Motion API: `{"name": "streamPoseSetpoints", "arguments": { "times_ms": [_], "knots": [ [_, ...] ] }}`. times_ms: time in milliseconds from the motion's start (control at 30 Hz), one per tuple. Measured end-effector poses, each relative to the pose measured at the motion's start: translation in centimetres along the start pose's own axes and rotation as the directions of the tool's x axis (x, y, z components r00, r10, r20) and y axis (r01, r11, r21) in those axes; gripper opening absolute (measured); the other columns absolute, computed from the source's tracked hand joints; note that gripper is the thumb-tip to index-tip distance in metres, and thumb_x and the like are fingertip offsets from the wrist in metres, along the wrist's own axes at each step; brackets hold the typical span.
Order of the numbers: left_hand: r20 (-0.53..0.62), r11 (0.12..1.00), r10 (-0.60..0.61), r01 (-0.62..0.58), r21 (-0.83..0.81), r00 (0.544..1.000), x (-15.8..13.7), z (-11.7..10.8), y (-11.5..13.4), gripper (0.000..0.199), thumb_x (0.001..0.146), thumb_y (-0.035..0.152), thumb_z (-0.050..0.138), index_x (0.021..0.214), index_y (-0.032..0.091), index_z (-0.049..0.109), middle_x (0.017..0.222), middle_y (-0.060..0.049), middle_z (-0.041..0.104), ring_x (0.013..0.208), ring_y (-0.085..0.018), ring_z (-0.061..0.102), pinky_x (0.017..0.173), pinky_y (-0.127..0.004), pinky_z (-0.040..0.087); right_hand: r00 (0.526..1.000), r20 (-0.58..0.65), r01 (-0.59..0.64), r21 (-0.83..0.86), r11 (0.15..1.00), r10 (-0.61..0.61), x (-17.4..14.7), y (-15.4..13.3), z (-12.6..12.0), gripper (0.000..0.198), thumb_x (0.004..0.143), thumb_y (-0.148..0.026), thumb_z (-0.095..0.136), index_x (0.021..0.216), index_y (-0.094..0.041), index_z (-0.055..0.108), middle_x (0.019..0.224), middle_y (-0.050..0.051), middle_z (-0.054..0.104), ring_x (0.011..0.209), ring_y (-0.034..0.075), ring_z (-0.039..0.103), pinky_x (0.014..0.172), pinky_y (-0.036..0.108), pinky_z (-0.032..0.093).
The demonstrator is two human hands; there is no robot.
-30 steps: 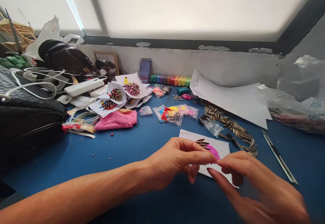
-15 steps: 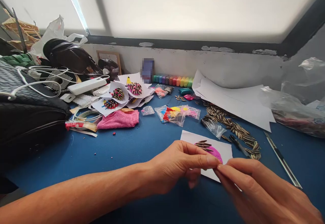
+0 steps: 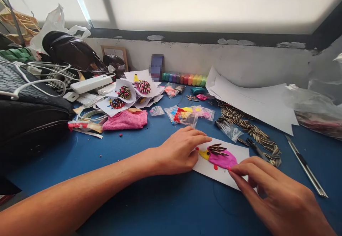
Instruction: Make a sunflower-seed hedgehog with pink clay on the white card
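A white card (image 3: 242,152) lies on the blue table, bearing a clay hedgehog (image 3: 223,160) with a flat pink-purple body, a yellow face, a red nose and several striped sunflower seeds (image 3: 217,149) stuck on its back. One red clay foot (image 3: 215,167) sits under the body. My left hand (image 3: 180,150) rests on the card's left edge, fingers stretched out, holding nothing. At the body's lower right edge, my right hand (image 3: 269,186) pinches a small red bit of clay (image 3: 230,169) between thumb and forefinger, touching the card.
Sunflower seeds (image 3: 256,133), a black pen (image 3: 255,147) and a cutter knife (image 3: 306,166) lie on the right. Behind are bagged clay (image 3: 184,114), white paper sheets (image 3: 253,97) and a row of coloured clay (image 3: 184,79). Finished seed hedgehogs (image 3: 143,86) and a pink cloth (image 3: 125,119) are left.
My hands, earlier meeting fingertip to fingertip over the card, have parted. The left moved back to the card's left edge and opened; the right now presses the red clay at the body's lower edge.
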State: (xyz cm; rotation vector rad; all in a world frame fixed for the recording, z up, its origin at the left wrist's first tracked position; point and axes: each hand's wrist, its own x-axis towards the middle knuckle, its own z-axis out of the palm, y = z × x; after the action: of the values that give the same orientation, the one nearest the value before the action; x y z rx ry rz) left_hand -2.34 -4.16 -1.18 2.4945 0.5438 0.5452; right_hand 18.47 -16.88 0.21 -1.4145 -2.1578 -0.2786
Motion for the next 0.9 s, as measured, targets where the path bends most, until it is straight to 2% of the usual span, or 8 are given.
{"name": "streamPoseSetpoints", "arguments": {
  "times_ms": [133,300,433,600,900],
  "knots": [
    [0.037,0.996,0.030,-0.033,0.078,0.999,-0.11,-0.17,0.24,0.052,0.083,0.004,0.047,0.132,0.009,0.060,0.130,-0.012,0.065,0.115,-0.026,0.058,0.104,-0.038,0.044,0.998,0.048,-0.039,-0.017,0.999,0.040,-0.22,-0.24,0.31,0.019,0.099,-0.026,0.049,0.087,-0.023,0.062,0.077,-0.002,0.064,0.055,0.007,0.061,0.051,0.019,0.044],
    [0.075,0.993,0.044,-0.052,0.109,0.996,-0.16,-0.47,0.27,0.043,0.085,0.014,0.060,0.128,0.010,0.063,0.129,-0.013,0.064,0.115,-0.028,0.058,0.101,-0.040,0.046,0.991,0.059,-0.123,0.077,0.989,0.118,-0.78,-0.34,0.20,0.015,0.098,-0.028,0.052,0.089,-0.023,0.063,0.080,-0.002,0.066,0.056,0.007,0.061,0.054,0.017,0.048],
    [0.100,0.988,0.037,-0.051,0.145,0.994,-0.18,-0.46,0.22,0.039,0.088,0.017,0.061,0.127,0.012,0.063,0.130,-0.012,0.063,0.114,-0.027,0.058,0.101,-0.041,0.046,0.984,0.107,-0.152,0.121,0.981,0.139,-0.77,-0.40,0.33,0.010,0.097,-0.028,0.055,0.092,-0.024,0.063,0.082,-0.001,0.066,0.061,0.008,0.064,0.057,0.017,0.050],
    [0.126,0.985,0.013,-0.034,0.171,0.992,-0.20,-0.60,0.56,0.039,0.088,0.018,0.062,0.127,0.012,0.062,0.130,-0.011,0.063,0.115,-0.027,0.057,0.101,-0.040,0.046,0.979,0.148,-0.158,0.089,0.983,0.144,-0.51,-0.46,0.79,0.007,0.097,-0.027,0.056,0.093,-0.025,0.061,0.082,-0.002,0.065,0.062,0.007,0.064,0.058,0.016,0.049],
    [0.147,0.981,0.009,-0.038,0.191,0.989,-0.17,-0.70,0.74,0.033,0.090,0.019,0.061,0.123,0.014,0.065,0.128,-0.010,0.063,0.111,-0.027,0.057,0.098,-0.040,0.046,0.990,0.099,-0.109,0.035,0.993,0.105,-0.49,-0.64,0.96,0.010,0.098,-0.026,0.053,0.091,-0.024,0.060,0.080,-0.001,0.064,0.061,0.009,0.062,0.057,0.019,0.047]
  ]
}}
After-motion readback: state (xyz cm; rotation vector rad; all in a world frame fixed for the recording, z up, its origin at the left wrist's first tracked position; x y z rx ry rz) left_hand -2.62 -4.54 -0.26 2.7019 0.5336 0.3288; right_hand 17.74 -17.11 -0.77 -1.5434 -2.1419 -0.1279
